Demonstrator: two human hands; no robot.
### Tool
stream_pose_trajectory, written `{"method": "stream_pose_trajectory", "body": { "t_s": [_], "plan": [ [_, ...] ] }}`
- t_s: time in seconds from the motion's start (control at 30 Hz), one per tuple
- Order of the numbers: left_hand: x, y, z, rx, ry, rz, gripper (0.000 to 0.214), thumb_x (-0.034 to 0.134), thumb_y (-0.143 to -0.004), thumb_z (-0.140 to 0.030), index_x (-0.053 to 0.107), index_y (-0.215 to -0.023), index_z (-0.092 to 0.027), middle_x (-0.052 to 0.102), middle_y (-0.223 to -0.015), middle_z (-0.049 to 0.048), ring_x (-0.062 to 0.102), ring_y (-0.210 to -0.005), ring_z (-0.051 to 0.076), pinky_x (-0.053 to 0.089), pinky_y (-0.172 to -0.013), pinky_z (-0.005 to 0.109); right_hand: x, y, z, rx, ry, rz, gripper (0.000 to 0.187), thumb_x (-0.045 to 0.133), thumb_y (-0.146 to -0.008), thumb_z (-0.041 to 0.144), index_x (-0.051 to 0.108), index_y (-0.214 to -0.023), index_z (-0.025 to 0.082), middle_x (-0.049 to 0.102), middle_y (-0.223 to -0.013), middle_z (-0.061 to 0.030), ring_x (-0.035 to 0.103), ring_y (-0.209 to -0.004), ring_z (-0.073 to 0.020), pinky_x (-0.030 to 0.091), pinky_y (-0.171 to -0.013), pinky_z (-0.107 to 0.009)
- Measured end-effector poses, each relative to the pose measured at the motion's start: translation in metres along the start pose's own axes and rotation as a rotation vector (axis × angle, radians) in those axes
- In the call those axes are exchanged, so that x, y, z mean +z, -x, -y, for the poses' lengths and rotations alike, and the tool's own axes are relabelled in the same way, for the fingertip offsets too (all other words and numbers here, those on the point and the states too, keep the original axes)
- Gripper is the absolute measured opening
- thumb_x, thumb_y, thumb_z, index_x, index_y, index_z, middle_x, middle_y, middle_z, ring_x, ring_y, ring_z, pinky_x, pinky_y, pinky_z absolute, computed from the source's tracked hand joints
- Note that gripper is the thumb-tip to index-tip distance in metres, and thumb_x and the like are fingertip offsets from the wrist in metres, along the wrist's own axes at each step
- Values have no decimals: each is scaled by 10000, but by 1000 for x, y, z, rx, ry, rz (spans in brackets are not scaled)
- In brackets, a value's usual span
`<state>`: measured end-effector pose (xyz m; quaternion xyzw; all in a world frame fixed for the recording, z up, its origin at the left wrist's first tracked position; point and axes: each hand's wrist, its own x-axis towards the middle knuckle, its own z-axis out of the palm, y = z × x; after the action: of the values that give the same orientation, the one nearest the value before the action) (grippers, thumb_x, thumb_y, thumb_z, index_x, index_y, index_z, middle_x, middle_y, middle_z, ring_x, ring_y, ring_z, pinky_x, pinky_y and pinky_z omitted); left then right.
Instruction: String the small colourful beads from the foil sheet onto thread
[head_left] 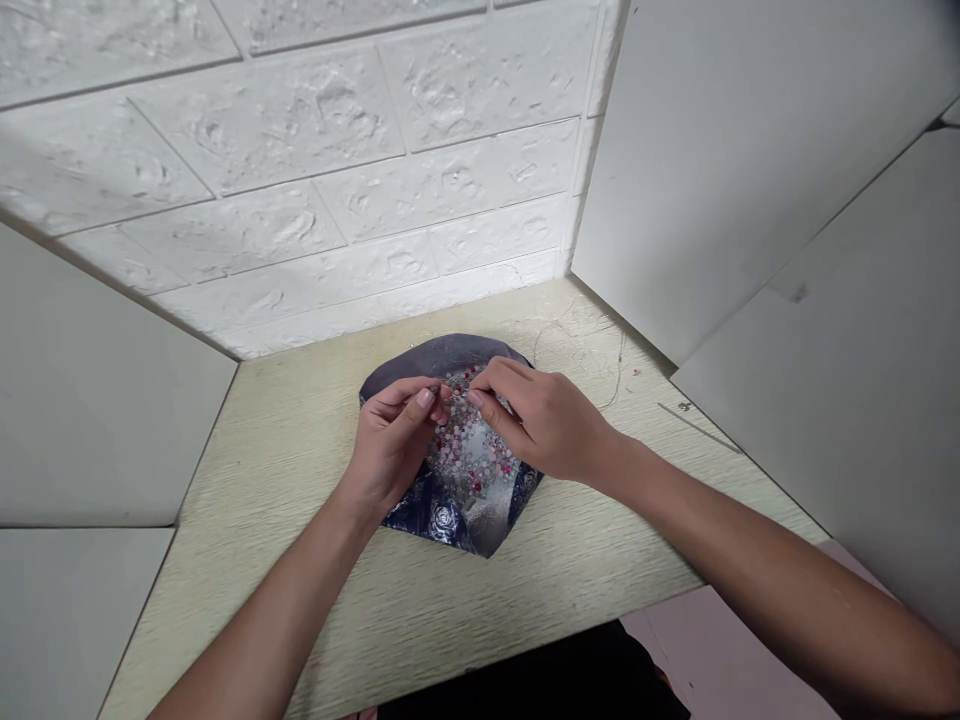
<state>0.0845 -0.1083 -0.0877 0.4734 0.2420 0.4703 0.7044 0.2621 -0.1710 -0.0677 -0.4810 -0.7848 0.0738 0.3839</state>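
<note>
A dark blue and grey fabric pouch [442, 520] lies spread on the table, folded up at its edges like a shallow dish. Loose beads [472, 465] in pink, red, white and clear tones fill its middle. Above its left side, my left hand [397, 430] pinches thumb and forefinger together; whatever is between the tips is too small to name. My right hand [540, 415] is over the right side, thumb and forefinger also pinched, with the tips close to the left ones. Any thread between the hands is too fine to make out.
The pale wood-grain table [300, 480] meets a white brick-patterned wall [450, 170] behind. White panels [750, 180] stand at both sides. Thin loose thread [621, 365] curls at the back right, near a thin grey strip [697, 427] and a small metallic bit [683, 407].
</note>
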Motion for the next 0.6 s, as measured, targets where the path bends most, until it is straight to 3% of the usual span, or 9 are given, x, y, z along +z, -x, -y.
{"method": "stream_pose_trajectory", "body": {
  "t_s": [0.2,0.43,0.6],
  "plan": [
    [-2,0,0,1,10,14,129,783,-727,-242,754,-834,-176,683,-746,13,533,-632,58,477,-639,186,2,1,-1,7,12,10,252,346,-988,272,561,-944,149,639,-816,-20,515,-621,-88,354,-546,-227],
    [0,3,3,14,-112,17,126,817,-671,-228,759,-781,-208,649,-725,-4,540,-639,72,458,-635,195,1,1,1,-84,-22,-115,229,390,-971,237,583,-891,143,649,-761,-18,522,-604,-81,357,-525,-216],
    [2,3,3,3,-130,24,128,826,-652,-215,764,-764,-214,657,-759,-1,553,-679,75,454,-646,184,1,1,2,-96,-25,-120,233,405,-967,236,596,-878,137,645,-731,-12,518,-589,-77,357,-511,-211]
  ]
}}
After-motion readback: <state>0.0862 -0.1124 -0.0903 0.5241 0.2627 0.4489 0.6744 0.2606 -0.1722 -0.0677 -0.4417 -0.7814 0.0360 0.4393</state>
